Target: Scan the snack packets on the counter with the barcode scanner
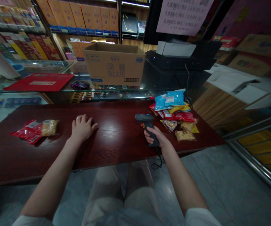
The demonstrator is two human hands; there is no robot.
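Observation:
My right hand [156, 135] is wrapped round the grip of a dark handheld barcode scanner [147, 120], whose head points left above the table. A black cable hangs from its lower end past the table's front edge. Fingers spread, my left hand [82, 127] is at the dark red wooden table [116, 131] with nothing in it. To its left lie a red snack packet [30, 131] and a clear-wrapped pale snack [50, 127], touching each other. Right of the scanner is a pile of snack packets, with blue packets [174, 98] on top and red packets [183, 116] below.
Behind the table, a glass counter carries a cardboard box [115, 66], a mouse [80, 85], a red mat [40, 82] and a black printer-like machine [180, 61]. Shelves of boxed goods [83, 17] stand behind. A metal-framed rack [255, 166] is at the right.

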